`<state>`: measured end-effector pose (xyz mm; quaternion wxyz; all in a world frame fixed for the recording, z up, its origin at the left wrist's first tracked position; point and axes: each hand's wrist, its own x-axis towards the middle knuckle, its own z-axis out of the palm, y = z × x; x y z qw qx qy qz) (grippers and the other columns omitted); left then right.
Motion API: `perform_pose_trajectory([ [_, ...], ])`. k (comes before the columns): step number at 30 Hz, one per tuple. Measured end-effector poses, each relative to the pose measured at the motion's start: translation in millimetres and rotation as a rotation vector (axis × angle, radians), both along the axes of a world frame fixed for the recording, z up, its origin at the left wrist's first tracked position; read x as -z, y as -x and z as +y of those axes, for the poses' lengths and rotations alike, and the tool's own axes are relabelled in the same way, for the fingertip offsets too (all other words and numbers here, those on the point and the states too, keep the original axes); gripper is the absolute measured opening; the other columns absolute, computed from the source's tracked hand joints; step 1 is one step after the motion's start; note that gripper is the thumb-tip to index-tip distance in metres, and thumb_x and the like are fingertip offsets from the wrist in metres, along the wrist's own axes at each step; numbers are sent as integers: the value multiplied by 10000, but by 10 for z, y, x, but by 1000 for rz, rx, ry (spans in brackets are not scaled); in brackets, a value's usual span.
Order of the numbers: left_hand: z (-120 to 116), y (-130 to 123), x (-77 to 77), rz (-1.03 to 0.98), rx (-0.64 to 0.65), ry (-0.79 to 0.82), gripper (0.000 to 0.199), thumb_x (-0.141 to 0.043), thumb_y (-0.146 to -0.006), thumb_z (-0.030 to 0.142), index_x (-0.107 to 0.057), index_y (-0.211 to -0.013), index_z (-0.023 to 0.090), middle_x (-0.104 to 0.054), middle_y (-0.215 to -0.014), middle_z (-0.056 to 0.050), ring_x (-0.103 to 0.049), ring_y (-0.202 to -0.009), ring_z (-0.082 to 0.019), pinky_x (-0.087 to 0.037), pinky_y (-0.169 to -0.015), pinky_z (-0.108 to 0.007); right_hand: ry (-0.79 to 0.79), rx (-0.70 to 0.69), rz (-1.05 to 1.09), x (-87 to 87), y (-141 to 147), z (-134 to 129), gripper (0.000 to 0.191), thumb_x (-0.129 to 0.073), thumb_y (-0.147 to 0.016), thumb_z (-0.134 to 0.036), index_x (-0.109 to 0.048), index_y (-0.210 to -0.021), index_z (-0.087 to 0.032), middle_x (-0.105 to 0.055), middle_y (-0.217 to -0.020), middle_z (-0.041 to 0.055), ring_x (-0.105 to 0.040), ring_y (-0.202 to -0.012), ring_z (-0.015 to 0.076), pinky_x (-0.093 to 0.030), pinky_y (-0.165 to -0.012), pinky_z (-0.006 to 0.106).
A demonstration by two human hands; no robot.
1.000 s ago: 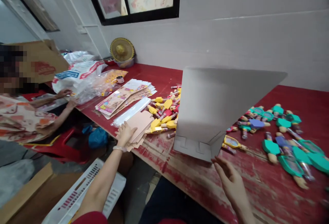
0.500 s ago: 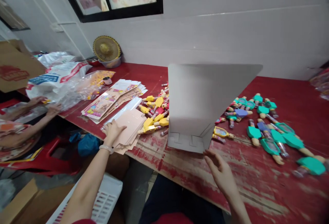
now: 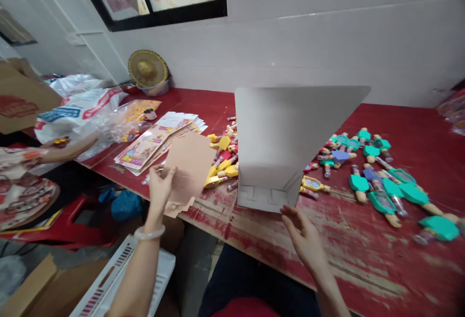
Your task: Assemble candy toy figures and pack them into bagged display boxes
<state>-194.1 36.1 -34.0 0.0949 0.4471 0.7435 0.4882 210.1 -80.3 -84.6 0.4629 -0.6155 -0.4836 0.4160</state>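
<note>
The left hand (image 3: pixel 161 188) pinches a tan card sheet (image 3: pixel 192 166), long axis running roughly front to back, over the red surface (image 3: pixel 366 263), left of an upright grey cardboard box (image 3: pixel 279 142), whose lower front edge the right hand (image 3: pixel 303 239), farther from the sheet, adjoins, loosely spread.

the box (image 3: pixel 279 137) stands right of the card (image 3: pixel 193 164).

The left hand (image 3: pixel 162 186) grips a tan cardboard sheet (image 3: pixel 191 166) by its left edge, tilted above a stack of similar sheets (image 3: pixel 175 209). The right hand (image 3: pixel 303 237), loosely curled, is at the lower front edge of an upright grey cardboard box (image 3: pixel 279 142); contact is indiscernible. On the red desk (image 3: pixel 381 263), yellow toys (image 3: pixel 224 143) lie left of the box, green toys (image 3: pixel 413 192) right.
</note>
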Motion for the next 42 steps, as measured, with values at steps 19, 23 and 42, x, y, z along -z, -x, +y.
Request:
perform_pose_trajectory([
  [19, -1066, -2102, 37, -1175, 842, 442, 498, -722, -798, 539, -731, -1034, 100, -749, -954, -136, -703, -808, -223, -548, -770, -323, 91, -100, 674, -611, 586, 167, 550, -734, -764, -597, -592, -1109, -193, -718, -1058, 106, -688, -958, 272, -564, -813, 387],
  [23, -973, -1879, 18, -969, 877, 594, 510, -693, -794, 592, -722, -884, 90, -727, -768, -92, -635, -628, -163, -465, -581, -241, -164, 181, 211, -568, 366, 173, 711, -678, -820, -584, -463, -1388, -215, -582, -1339, 146, -585, -1169, 284, -512, -947, 450],
  [42, -738, -1761, 43, -625, 755, 327, 719, -626, -841, 587, -494, -1397, 151, -590, -1358, -162, -529, -1296, -313, -442, -1072, -442, -287, 447, -37, -550, -111, 174, 446, -505, -907, -612, -592, -970, -179, -641, -961, 59, -599, -933, 220, -471, -848, 350],
])
